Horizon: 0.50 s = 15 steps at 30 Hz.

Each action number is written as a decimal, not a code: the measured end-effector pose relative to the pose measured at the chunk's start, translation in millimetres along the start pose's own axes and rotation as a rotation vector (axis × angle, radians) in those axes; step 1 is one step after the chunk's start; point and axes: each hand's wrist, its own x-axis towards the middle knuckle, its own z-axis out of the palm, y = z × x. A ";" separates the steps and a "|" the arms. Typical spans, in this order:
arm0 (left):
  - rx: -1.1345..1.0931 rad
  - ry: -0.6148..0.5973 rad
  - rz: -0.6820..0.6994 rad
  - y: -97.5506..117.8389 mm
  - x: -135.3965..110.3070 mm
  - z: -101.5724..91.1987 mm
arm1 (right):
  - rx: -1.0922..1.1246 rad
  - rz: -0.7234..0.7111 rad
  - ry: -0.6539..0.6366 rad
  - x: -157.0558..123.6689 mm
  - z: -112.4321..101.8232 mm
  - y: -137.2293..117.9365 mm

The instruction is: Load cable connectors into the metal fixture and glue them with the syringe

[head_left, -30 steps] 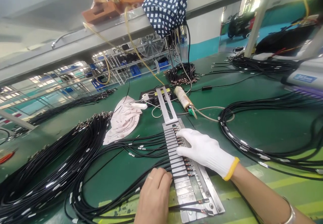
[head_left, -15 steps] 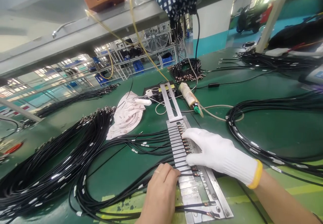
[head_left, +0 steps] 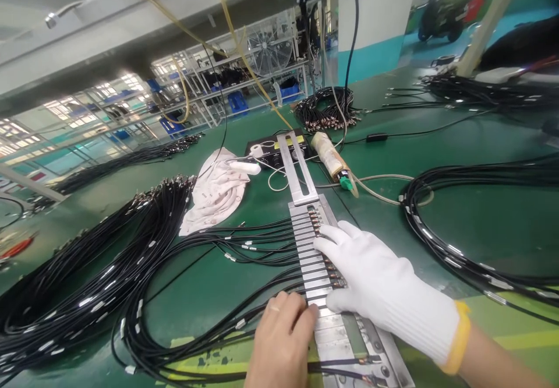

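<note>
On green table point(head_left: 375, 216): silver metal jig point(head_left: 329, 335), thin black cables point(head_left: 196, 239) lying across it. At jig's left edge, bare left hand point(head_left: 283, 338), fingers bent, grip unclear; over jig's right side, white-gloved right hand point(head_left: 379, 283), fingers spread. Left beyond jig, pale pink cloth point(head_left: 220, 193).

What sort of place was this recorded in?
Probably a cable workshop or factory floor: black cable bundles lie on a green workbench, a slotted metal fixture holds cable ends, and a caged fan shows beyond.

Two hands point(head_left: 283, 335) point(head_left: 379, 280), one metal fixture point(head_left: 328, 332)
</note>
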 end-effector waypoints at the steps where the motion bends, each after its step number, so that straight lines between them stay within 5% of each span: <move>1: 0.040 -0.011 0.045 1.6 -0.5 -2.0 | -0.016 -0.012 0.011 -0.5 0.5 0.1; 9: 0.128 0.087 0.120 9.0 10.7 -11.7 | -0.064 -0.073 -0.016 2.6 -12.1 -5.3; 15: -0.074 -0.036 -0.009 4.6 1.8 -26.3 | 0.046 -0.058 0.080 4.3 -8.5 -4.8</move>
